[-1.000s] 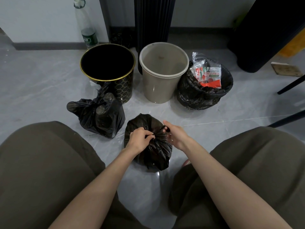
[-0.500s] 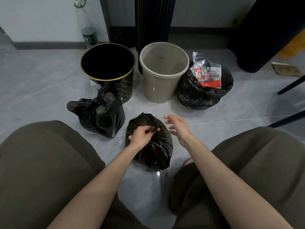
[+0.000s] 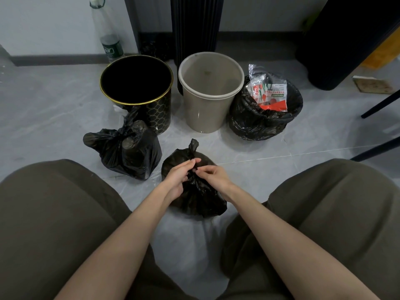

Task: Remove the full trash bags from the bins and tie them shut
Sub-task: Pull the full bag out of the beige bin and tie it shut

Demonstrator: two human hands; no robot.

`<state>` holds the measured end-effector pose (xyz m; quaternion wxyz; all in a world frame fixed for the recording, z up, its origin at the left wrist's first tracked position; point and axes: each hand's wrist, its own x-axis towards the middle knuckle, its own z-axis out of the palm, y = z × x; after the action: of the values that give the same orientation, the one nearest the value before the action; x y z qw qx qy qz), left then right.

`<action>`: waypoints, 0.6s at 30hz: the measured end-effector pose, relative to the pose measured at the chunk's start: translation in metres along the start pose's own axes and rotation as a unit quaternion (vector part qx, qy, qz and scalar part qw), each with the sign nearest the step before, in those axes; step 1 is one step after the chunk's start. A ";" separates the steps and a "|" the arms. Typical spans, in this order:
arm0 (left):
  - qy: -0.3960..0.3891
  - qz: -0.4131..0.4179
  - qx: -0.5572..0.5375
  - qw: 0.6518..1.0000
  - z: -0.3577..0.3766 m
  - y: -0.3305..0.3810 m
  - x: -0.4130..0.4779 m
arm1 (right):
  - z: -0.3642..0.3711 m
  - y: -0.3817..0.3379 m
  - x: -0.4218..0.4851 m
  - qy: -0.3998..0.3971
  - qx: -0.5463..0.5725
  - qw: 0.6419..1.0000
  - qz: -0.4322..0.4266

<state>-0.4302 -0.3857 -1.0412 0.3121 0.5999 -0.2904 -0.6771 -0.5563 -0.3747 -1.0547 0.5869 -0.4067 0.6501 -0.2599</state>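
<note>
Compared with the frame half a second earlier, the right hand (image 3: 213,175) is no longer hovering open and apart from the bag; it is now lying against the gathered neck of the small black trash bag (image 3: 199,195) at the centre of the frame, its fingertips pinching the plastic. The left hand (image 3: 180,176), which was fisted over the neck, is now reaching higher, its fingers pressing together around the twisted plastic. A short twisted tail (image 3: 193,146) is now standing up above the hands; earlier it was hidden.

The bag is sitting on the grey floor (image 3: 54,109) between the person's knees. Its film is thin, glossy and wrinkled, and its body is bulging in a rounded lump.

Left of centre, a second black bag (image 3: 127,152) is lying knotted, with cylindrical shapes pressing through its film. It is resting just in front of the black bin (image 3: 138,83), a cylinder with a gold rim and a gold lattice pattern. Beside it, the beige plastic bin (image 3: 210,92) is standing unlined, smooth and slightly tapering. At the right of the row, a third bin (image 3: 259,124) is wearing a crinkled black liner folded over its rim, and clear printed wrappers (image 3: 268,92) in red and white are showing at its top.

In the upper left of the frame, a clear plastic bottle (image 3: 107,35) is standing against the wall.
</note>
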 end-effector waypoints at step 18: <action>0.051 -0.035 -0.020 0.998 -0.006 0.005 0.004 | 0.007 0.007 0.013 0.117 0.173 0.976 0.056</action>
<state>-0.4239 -0.3923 -1.0404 0.3149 0.6367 -0.2396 -0.6619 -0.5507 -0.3810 -1.0684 0.5813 -0.2291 0.6814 -0.3812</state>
